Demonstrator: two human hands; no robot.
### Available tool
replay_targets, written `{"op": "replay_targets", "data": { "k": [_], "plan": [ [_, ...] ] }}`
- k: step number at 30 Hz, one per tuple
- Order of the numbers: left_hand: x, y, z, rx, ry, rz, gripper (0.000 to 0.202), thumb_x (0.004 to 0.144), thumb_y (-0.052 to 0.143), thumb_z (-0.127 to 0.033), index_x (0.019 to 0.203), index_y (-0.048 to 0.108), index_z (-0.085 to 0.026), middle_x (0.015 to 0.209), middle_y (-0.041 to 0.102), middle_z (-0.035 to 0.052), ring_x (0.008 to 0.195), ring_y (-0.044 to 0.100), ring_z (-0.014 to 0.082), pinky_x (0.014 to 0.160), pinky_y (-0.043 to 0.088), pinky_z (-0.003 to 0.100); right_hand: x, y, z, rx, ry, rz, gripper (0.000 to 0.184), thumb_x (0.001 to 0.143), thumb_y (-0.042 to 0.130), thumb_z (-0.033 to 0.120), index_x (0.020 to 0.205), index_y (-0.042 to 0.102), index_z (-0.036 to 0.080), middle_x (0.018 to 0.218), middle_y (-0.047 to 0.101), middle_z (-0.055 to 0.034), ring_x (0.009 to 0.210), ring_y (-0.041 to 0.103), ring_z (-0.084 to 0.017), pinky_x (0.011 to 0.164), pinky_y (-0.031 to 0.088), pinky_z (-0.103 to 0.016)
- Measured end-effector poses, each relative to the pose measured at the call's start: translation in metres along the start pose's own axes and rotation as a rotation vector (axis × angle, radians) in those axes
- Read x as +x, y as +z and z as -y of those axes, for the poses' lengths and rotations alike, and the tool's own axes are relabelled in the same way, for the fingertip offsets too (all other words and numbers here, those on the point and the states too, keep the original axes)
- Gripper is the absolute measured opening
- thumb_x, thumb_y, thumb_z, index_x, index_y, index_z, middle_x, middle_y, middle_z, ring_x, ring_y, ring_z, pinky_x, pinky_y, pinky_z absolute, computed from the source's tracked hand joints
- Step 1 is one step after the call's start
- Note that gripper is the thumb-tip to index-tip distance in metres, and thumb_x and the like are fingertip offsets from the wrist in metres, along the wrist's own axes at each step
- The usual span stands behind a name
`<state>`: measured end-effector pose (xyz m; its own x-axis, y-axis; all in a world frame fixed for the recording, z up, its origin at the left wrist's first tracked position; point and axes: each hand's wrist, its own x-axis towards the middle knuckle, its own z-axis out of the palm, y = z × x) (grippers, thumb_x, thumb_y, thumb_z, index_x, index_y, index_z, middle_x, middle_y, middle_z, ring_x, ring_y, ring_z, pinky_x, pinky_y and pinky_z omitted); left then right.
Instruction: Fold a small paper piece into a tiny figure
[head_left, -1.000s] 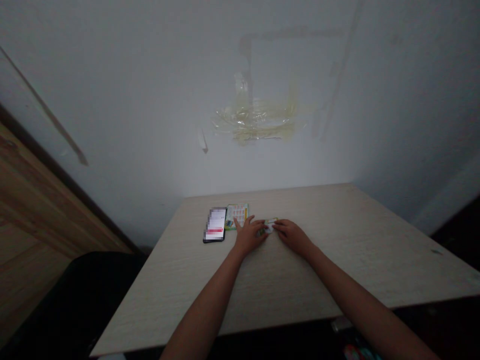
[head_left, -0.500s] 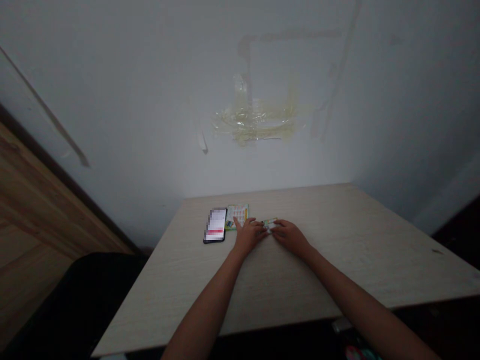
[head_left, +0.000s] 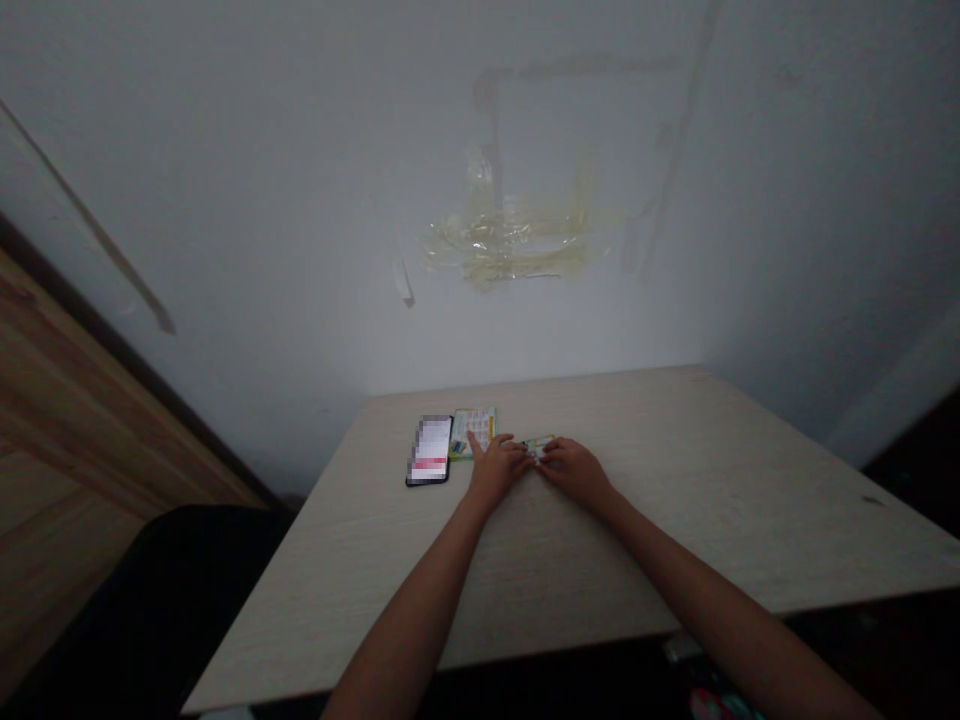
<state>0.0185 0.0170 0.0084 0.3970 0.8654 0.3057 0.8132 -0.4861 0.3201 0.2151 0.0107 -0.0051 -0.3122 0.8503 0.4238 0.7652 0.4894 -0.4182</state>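
A small printed paper piece (head_left: 538,446), white with green and yellow, lies on the table between my hands and is partly covered by them. My left hand (head_left: 496,472) rests palm down, its thumb stretched away to the left and its fingertips at the piece's left edge. On the other side, my right hand (head_left: 581,470) has its thumb and fingers bent together on the piece's right part. A printed card or booklet (head_left: 480,424) with rows of small pictures lies under or beside my left thumb; I cannot tell if they touch.
A phone (head_left: 430,450) with its screen lit lies left of the booklet. The pale wooden table (head_left: 675,520) meets a wall (head_left: 300,200) bearing old clear tape (head_left: 510,245). A dark chair-like shape (head_left: 172,590) stands left, near wooden panelling (head_left: 67,430).
My right hand has shifted slightly left, and its fingers have moved a little on the small paper piece. My left hand stays nearly where it was.
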Motion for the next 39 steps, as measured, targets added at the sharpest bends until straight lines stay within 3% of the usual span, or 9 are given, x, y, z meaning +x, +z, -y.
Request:
{"op": "replay_targets", "data": {
  "k": [16,23,30,39],
  "plan": [
    [-0.002,-0.004,-0.002,-0.059,-0.063,-0.076,0.026,0.098,0.046,-0.042,0.104,0.070,-0.034,0.115,0.072,-0.0018,0.128,0.049,0.0237,0.110,-0.014,0.070,0.000,0.003,-0.009,0.146,0.083,-0.039,0.011,0.084,0.066,0.026,0.077,0.073,0.021,0.101,0.071,-0.0056,0.095,0.065,-0.018,0.090,0.049,-0.030],
    [-0.005,-0.013,-0.006,-0.054,0.029,-0.157,0.022,0.095,0.052,-0.037,0.106,0.070,-0.033,0.115,0.070,0.0006,0.119,0.055,0.0212,0.116,-0.011,0.063,0.000,0.003,-0.016,0.255,0.119,-0.101,0.005,0.080,0.065,0.021,0.078,0.070,0.019,0.100,0.070,-0.0066,0.095,0.065,-0.019,0.090,0.049,-0.032],
    [-0.005,-0.008,-0.009,-0.006,0.122,-0.105,0.023,0.093,0.056,-0.029,0.111,0.069,-0.035,0.119,0.069,0.0002,0.122,0.052,0.0222,0.114,-0.013,0.066,0.001,0.004,-0.021,0.294,0.129,-0.134,0.005,0.080,0.066,0.022,0.078,0.070,0.019,0.097,0.070,-0.0068,0.094,0.064,-0.019,0.091,0.048,-0.033],
    [-0.004,0.000,-0.006,0.131,0.168,-0.120,0.028,0.093,0.056,-0.031,0.118,0.065,-0.040,0.125,0.067,-0.0004,0.125,0.050,0.0255,0.111,0.000,0.076,0.001,0.008,-0.026,0.314,0.148,-0.140,0.008,0.078,0.067,0.023,0.084,0.069,0.019,0.092,0.069,-0.0051,0.091,0.063,-0.020,0.087,0.048,-0.034]
  ]
}}
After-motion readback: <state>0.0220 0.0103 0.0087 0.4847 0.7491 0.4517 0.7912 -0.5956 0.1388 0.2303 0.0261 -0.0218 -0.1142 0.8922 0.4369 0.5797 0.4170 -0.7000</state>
